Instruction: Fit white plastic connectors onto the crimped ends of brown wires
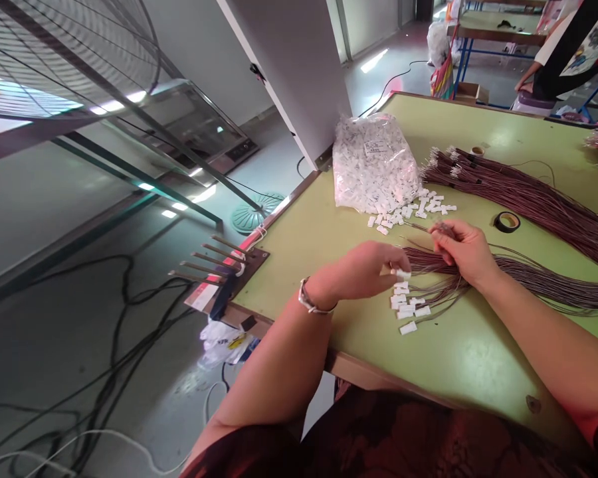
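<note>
Factory assembly floor, green workbench (pixel 458 358), wire bundles (pixel 528 192), bag of white connectors (pixel 373 162)

At the centre of the frame, a small white connector (pixel 402 273) is pinched in the fingertips of the left hand (pixel 363 269). Just to its right, thin brown wires (pixel 538 279) are gripped by the right hand (pixel 463 249) above the green table (pixel 303 245). Some loose connectors (pixel 408 307) are scattered below the hands. A clear bag (pixel 373 162) of such parts is seen higher up, and a black tape roll (pixel 507 221) towards the right.

The table (pixel 329 232) is showing pale green. The wires (pixel 543 280) are looking reddish brown, while the little plugs (pixel 407 312) are showing plain white.
</note>
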### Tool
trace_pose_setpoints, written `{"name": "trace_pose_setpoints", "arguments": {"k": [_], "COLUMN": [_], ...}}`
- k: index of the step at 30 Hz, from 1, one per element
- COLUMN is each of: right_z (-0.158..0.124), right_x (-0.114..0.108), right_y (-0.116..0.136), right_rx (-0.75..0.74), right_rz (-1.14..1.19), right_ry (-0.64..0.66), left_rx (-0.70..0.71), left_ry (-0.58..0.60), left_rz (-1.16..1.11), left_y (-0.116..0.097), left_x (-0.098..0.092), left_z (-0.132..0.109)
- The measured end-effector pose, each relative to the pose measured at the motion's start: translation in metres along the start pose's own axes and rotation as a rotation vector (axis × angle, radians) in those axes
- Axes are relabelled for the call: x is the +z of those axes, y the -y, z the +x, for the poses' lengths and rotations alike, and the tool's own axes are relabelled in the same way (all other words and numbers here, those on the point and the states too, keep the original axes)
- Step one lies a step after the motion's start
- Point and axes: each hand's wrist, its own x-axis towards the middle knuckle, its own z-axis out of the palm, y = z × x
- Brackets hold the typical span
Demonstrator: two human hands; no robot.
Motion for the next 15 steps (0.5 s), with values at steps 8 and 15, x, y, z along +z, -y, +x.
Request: {"name": "trace_pose_setpoints", "arguments": {"k": [8,15], "right_z": [0.002,0.009], "right_x": [0.009,0.007], "right_y": [-0.005,-0.015], "right_rx": [-0.117,-0.071], "right_rz": [-0.683,-0.568], "right_ry": [0.305,0.033], "left_rx": [0.05,0.284], "left_ry": [0.134,0.314], "left_rz": [0.061,-0.038], "left_y": [-0.006,-0.027], "left_x": [0.013,0.064], "left_z": [-0.006,0.007]}}
